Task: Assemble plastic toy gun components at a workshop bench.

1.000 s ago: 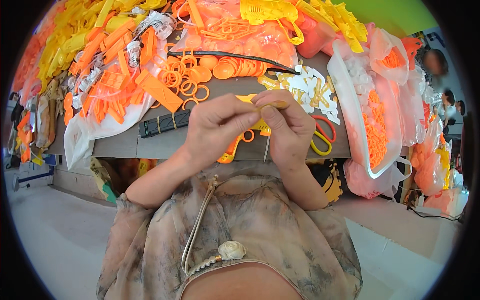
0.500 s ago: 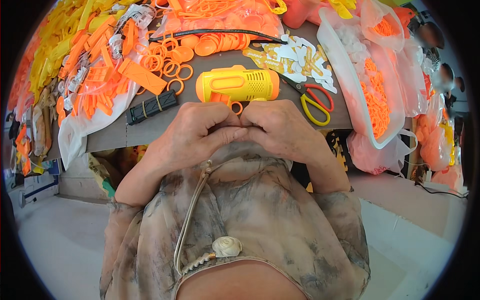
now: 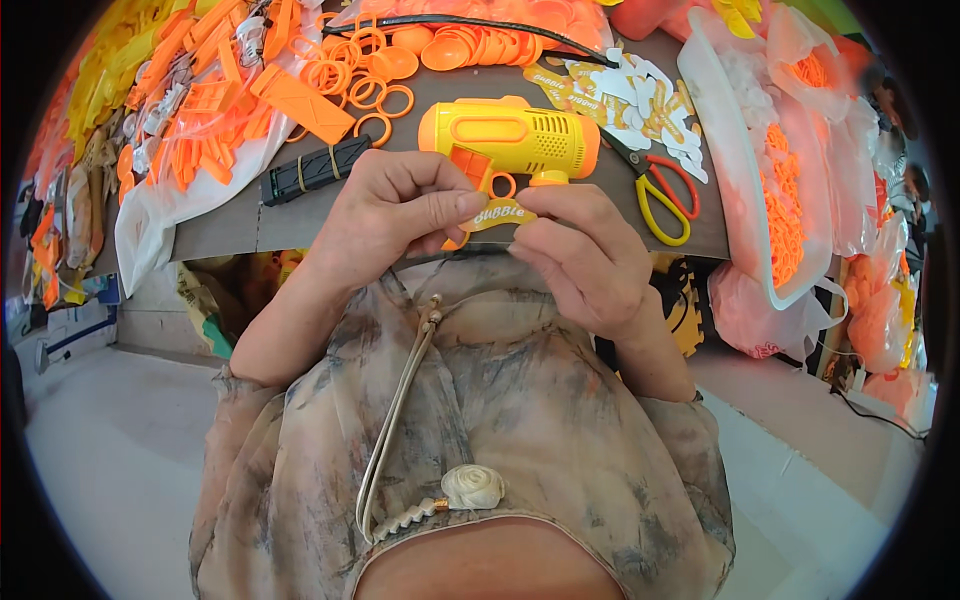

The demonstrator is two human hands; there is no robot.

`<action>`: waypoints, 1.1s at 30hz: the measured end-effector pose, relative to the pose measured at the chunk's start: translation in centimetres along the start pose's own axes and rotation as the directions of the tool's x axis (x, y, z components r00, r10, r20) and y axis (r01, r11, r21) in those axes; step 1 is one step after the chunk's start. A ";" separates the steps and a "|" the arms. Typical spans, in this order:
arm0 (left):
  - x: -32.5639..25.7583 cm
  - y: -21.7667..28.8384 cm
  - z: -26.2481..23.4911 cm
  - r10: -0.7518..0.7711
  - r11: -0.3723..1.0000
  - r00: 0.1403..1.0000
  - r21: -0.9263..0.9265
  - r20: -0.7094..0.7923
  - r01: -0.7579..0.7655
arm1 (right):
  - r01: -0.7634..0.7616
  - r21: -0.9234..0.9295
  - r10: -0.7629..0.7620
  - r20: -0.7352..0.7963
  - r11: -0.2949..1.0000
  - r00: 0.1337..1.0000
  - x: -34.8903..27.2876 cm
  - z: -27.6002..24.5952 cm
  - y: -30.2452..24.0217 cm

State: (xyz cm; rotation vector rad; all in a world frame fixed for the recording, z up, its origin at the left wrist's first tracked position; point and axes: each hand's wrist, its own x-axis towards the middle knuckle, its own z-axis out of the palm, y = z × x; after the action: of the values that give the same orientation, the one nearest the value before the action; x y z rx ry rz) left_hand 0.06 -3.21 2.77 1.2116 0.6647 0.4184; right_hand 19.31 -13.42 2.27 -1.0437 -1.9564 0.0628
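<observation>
A small curved yellow label (image 3: 500,216) with white print spans the gap between my two hands, in front of a yellow toy gun body with orange ends (image 3: 510,138). My left hand (image 3: 395,212) is closed, pinching the label's left end between thumb and forefinger. Bent fingers of my right hand (image 3: 592,258) close at its right end; the thumb there is hidden. The toy lies on its side on the grey table (image 3: 330,225), its orange handle partly behind my left hand and the label. An orange ring (image 3: 502,186) sits just above the label.
Scissors (image 3: 664,200) with red and yellow handles lie right of the toy, below a pile of loose labels (image 3: 655,110). A white tray (image 3: 735,165) holds orange rings. At left are a banded black bundle (image 3: 315,171) and heaped orange parts (image 3: 300,100).
My hands were together at the table edge; they have drawn apart, and the label now shows between them. The view has shifted, so the table's things sit higher and further right.
</observation>
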 end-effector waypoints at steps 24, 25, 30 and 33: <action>3.0 -2.5 -4.0 0.629 0.040 0.679 0.857 0.378 -0.514 | -0.287 -0.163 0.283 -0.049 0.944 0.958 -0.2 -1.3 6.5; 3.1 -2.7 -4.0 0.630 0.048 0.679 0.854 0.376 -0.518 | -0.288 -0.163 0.284 -0.048 0.944 0.958 0.0 -1.2 6.5; 3.3 -3.0 -4.1 0.657 0.076 0.661 0.840 0.363 -0.537 | -0.258 -0.127 0.259 -0.009 0.958 0.966 1.1 -0.4 6.4; 3.4 -3.5 -4.2 0.674 0.082 0.647 0.834 0.357 -0.546 | -0.261 -0.100 0.265 0.024 0.960 0.964 1.5 0.0 6.3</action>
State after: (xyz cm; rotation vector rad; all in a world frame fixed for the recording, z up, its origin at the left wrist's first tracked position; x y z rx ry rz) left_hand -0.39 0.85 -2.20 2.6430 0.4000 0.9248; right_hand 22.94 -8.33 0.70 -1.3717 -1.8569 0.1366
